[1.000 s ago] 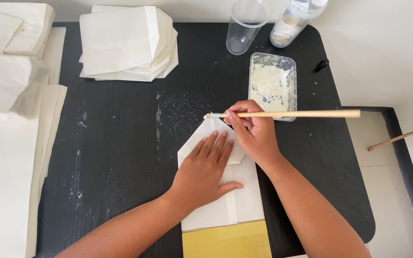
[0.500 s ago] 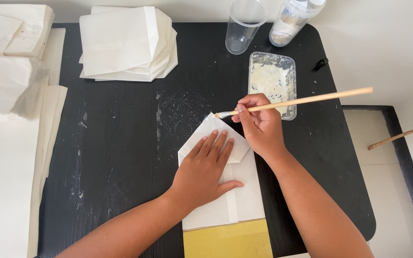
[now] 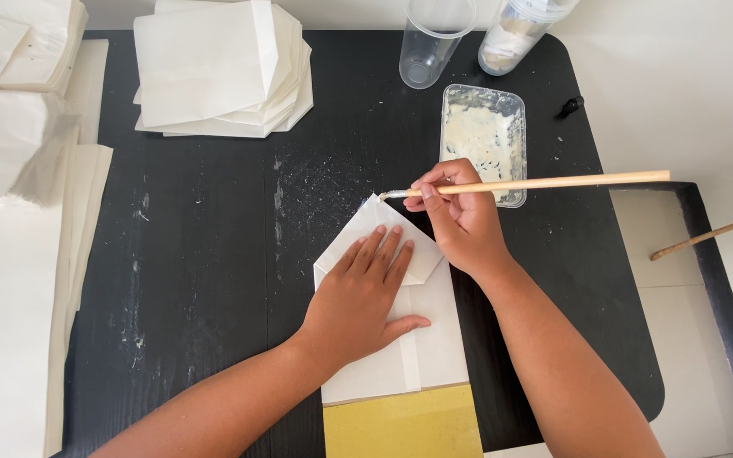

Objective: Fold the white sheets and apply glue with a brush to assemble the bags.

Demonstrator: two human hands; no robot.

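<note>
My left hand lies flat, fingers spread, on a folded white paper bag on the black table. The bag's top end is folded to a point. My right hand grips a long wooden brush held nearly level, its tip touching the pointed top edge of the bag. A clear rectangular tray of white paste sits just beyond the right hand.
A stack of folded white paper bags lies at the back left. More white paper is piled along the left edge. Two clear plastic cups stand at the back. A yellow sheet lies under the bag's near end. A wooden stick lies off to the right.
My right hand has swung the brush from pointing slightly up-right to nearly level and shifted its tip left to the bag's pointed top. My left hand stays pressed on the bag.
</note>
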